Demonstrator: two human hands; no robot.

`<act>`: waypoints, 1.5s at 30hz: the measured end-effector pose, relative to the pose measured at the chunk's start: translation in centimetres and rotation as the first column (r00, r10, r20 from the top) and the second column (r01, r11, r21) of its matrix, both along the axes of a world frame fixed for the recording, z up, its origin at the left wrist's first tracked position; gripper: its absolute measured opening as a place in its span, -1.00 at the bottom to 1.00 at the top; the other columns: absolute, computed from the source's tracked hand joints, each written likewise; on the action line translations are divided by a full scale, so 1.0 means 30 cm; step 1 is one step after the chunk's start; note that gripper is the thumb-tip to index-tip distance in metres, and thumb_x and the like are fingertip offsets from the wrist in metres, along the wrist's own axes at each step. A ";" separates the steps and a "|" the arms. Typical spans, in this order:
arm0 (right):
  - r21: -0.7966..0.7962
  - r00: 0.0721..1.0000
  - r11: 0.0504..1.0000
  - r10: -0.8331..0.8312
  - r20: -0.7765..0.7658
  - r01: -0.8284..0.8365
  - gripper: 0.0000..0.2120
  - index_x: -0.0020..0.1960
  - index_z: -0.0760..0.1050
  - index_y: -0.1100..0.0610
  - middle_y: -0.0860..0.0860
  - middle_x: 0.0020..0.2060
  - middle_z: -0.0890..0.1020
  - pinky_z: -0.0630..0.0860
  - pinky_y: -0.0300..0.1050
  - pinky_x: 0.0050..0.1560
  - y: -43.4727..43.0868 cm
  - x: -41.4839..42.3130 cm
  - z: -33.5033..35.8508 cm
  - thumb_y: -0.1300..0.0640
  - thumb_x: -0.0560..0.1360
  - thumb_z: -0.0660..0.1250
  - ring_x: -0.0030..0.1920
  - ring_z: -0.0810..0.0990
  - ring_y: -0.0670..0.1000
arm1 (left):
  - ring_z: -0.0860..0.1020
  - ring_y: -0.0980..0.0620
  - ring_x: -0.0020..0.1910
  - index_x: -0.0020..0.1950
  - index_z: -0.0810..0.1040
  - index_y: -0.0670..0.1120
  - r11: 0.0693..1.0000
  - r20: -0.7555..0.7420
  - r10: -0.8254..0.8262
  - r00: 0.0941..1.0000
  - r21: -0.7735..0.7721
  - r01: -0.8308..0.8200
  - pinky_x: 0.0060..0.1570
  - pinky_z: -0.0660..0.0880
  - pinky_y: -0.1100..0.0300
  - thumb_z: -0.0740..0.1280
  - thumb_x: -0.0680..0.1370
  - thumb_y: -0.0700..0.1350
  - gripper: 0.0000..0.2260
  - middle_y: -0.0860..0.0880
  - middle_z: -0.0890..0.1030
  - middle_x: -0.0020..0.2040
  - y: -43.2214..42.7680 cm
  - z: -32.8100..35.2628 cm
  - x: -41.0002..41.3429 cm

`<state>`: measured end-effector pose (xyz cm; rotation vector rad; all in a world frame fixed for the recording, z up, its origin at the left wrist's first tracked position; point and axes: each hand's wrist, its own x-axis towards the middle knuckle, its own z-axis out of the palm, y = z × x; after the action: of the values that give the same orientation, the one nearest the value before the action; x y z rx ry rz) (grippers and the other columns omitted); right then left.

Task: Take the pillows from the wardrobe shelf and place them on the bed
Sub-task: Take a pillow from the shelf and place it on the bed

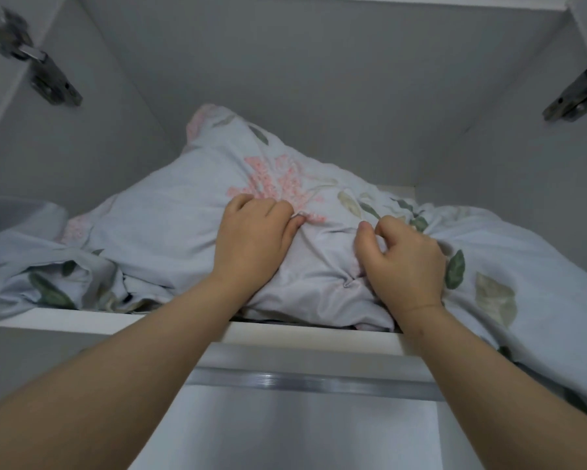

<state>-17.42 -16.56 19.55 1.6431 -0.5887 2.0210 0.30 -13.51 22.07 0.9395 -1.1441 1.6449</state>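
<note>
A pale blue pillow (183,212) with pink flowers and green leaves lies on the high wardrobe shelf (48,320), its far corner sticking up. Both my arms reach up to it. My left hand (251,239) presses on the middle of the pillow with its fingers curled into the cloth. To its right, my right hand (404,256) pinches a fold of the same cover, which bunches up between the two hands. More cloth of the same pattern (509,266) hangs over the shelf edge on the right; whether it is a second pillow I cannot tell.
Grey wardrobe walls close in the shelf at the back and on both sides. Metal door hinges sit at the upper left (44,72) and upper right (577,96). Crumpled matching fabric (41,276) lies at the left. A metal rail (302,381) runs under the shelf.
</note>
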 end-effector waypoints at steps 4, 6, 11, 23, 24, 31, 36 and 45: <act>-0.178 0.998 0.982 -0.058 0.030 0.063 -0.66 -0.46 0.20 0.09 0.08 -0.62 0.38 0.17 -0.20 -0.39 -0.002 0.001 -0.009 -0.02 0.42 0.14 -0.57 0.36 0.10 | 0.52 -0.14 -0.40 -0.31 0.46 -0.15 0.993 0.003 0.023 1.000 -0.113 -0.022 -0.25 0.19 0.11 0.14 0.55 -0.01 -0.68 -0.13 0.54 -0.40 0.031 -0.024 -0.001; -0.217 0.996 0.972 -0.083 0.026 0.087 -0.64 -0.49 0.27 0.14 0.10 -0.63 0.44 0.17 -0.23 -0.38 0.004 -0.003 -0.019 0.01 0.42 0.18 -0.59 0.40 0.12 | 0.52 -0.14 -0.39 -0.30 0.46 -0.15 0.988 0.020 0.025 0.999 -0.155 -0.021 -0.25 0.19 0.11 0.14 0.56 -0.01 -0.68 -0.14 0.54 -0.39 0.051 -0.033 0.001; -0.190 0.994 0.977 -0.107 -0.020 0.102 -0.65 -0.31 0.42 0.18 0.08 -0.58 0.52 0.29 -0.19 -0.39 0.042 -0.020 -0.046 -0.10 0.41 0.18 -0.54 0.52 0.16 | 0.50 -0.13 -0.42 -0.32 0.44 -0.13 0.974 0.096 0.105 0.990 -0.209 -0.083 -0.24 0.22 0.09 0.04 0.62 0.03 -0.59 -0.12 0.52 -0.42 0.128 -0.029 -0.019; -0.307 0.992 0.944 -0.096 0.081 0.117 -0.58 -0.45 0.37 0.20 0.13 -0.61 0.46 0.22 -0.19 -0.33 0.175 -0.119 -0.016 -0.10 0.42 0.21 -0.56 0.44 0.16 | 0.42 -0.08 -0.53 -0.42 0.31 -0.05 0.948 0.191 0.181 0.965 -0.297 -0.119 -0.44 0.18 0.19 0.30 0.45 -0.01 -0.70 -0.05 0.43 -0.54 0.406 -0.030 -0.158; -0.300 0.993 0.947 -0.098 0.068 0.114 -0.58 -0.45 0.36 0.20 0.13 -0.61 0.46 0.21 -0.19 -0.32 0.184 -0.122 -0.023 -0.09 0.42 0.20 -0.55 0.44 0.16 | 0.42 -0.08 -0.54 -0.42 0.29 -0.05 0.954 0.169 0.181 0.969 -0.269 -0.132 -0.43 0.14 0.22 0.30 0.44 0.00 -0.70 -0.05 0.43 -0.55 0.419 -0.041 -0.162; -0.346 0.983 0.926 -0.176 -0.042 0.151 -0.59 -0.50 0.32 0.16 0.08 -0.67 0.39 0.16 -0.24 -0.36 0.236 -0.088 -0.095 -0.07 0.41 0.21 -0.61 0.24 0.05 | 0.44 -0.13 -0.59 -0.35 0.40 -0.14 0.992 -0.079 0.118 0.990 -0.031 -0.121 -0.51 0.09 0.28 0.17 0.46 0.08 -0.67 -0.09 0.47 -0.56 0.441 -0.226 -0.124; -0.403 0.982 0.908 -0.163 -0.098 0.111 -0.62 -0.49 0.21 0.09 0.08 -0.70 0.36 0.25 -0.24 -0.53 0.297 -0.057 -0.161 -0.03 0.40 0.24 -0.66 0.33 0.11 | 0.44 -0.14 -0.60 -0.37 0.32 -0.11 0.993 -0.135 0.112 0.985 0.053 -0.105 -0.52 0.01 0.31 0.13 0.47 0.14 -0.64 -0.10 0.46 -0.57 0.495 -0.295 -0.093; -0.167 0.952 0.980 -0.147 -0.267 0.105 -0.63 -0.47 0.32 0.13 0.11 -0.67 0.43 0.30 -0.20 -0.56 0.435 0.000 -0.317 -0.05 0.43 0.18 -0.65 0.41 0.14 | 0.43 -0.11 -0.64 -0.41 0.37 -0.11 0.979 -0.118 0.155 0.981 0.150 -0.137 -0.49 0.11 0.31 0.17 0.44 0.12 -0.65 -0.07 0.45 -0.60 0.625 -0.413 -0.016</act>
<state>-17.42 -3.51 10.04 1.7113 -0.4166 1.6612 -0.19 5.22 9.68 1.2290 -1.1370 1.6087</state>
